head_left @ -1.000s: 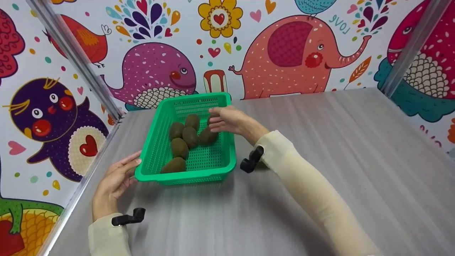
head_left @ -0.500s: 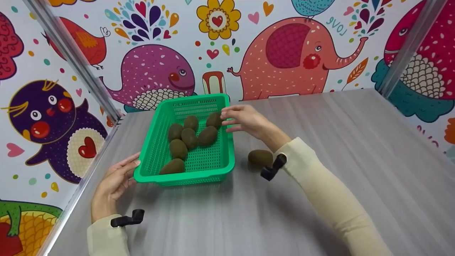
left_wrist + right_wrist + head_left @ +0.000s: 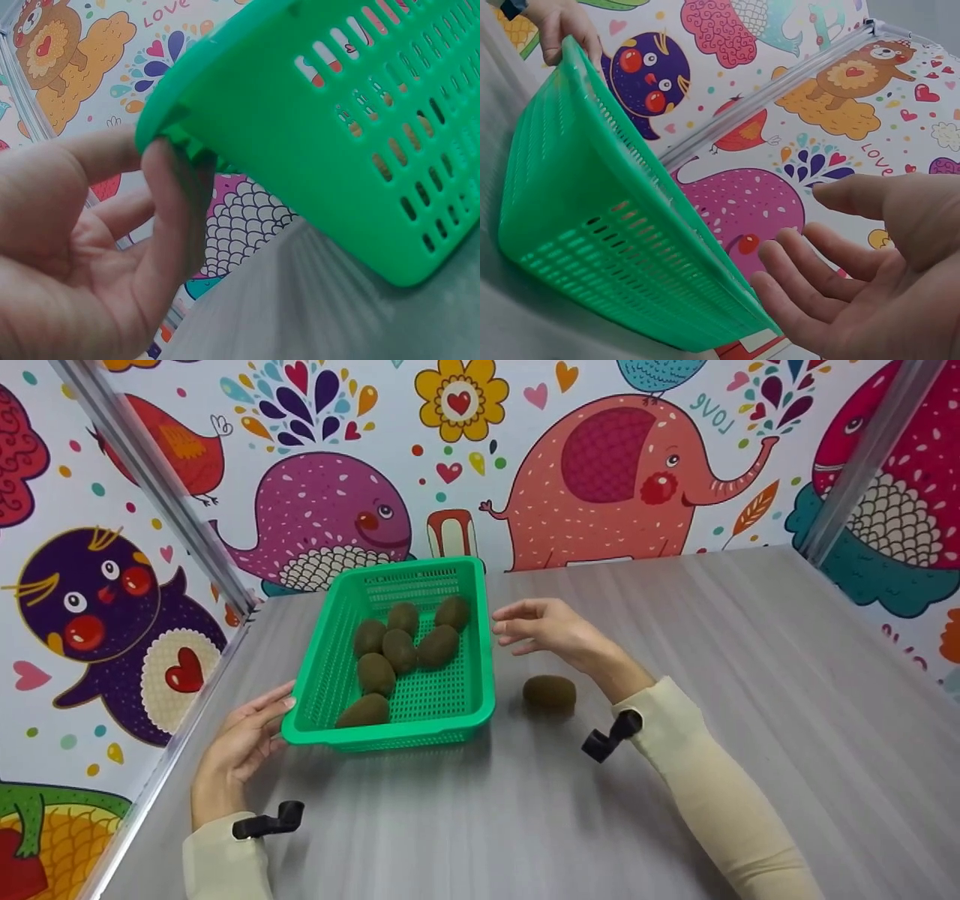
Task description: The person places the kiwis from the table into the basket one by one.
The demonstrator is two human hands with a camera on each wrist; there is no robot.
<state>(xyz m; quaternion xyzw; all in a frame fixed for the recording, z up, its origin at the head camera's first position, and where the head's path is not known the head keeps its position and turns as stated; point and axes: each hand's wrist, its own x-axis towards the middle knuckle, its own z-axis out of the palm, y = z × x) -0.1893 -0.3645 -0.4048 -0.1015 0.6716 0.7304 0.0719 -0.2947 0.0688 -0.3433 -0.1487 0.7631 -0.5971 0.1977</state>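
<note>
A green plastic basket (image 3: 484, 690) stands on the table with several brown kiwis (image 3: 376, 673) inside. At its near left corner my left hand (image 3: 238, 746) grips the rim; in the left wrist view the thumb and fingers (image 3: 172, 210) close on the rim's edge. My right hand (image 3: 559, 631) is just off the basket's right side, fingers spread and slightly bent, palm toward the basket, with nothing in it. The right wrist view shows that hand (image 3: 870, 277) beside the basket wall (image 3: 615, 247). One loose kiwi (image 3: 550, 693) lies on the table below the right hand.
The grey wood-look table (image 3: 720, 675) reaches back to a wall printed with cartoon animals (image 3: 615, 487). Metal posts (image 3: 161, 484) stand at the back corners. Each wrist carries a black camera mount (image 3: 268, 820).
My right hand has drawn back from over the kiwis in the basket, to the right and toward me. The loose kiwi has come into full view. The left hand stays at the rim.
</note>
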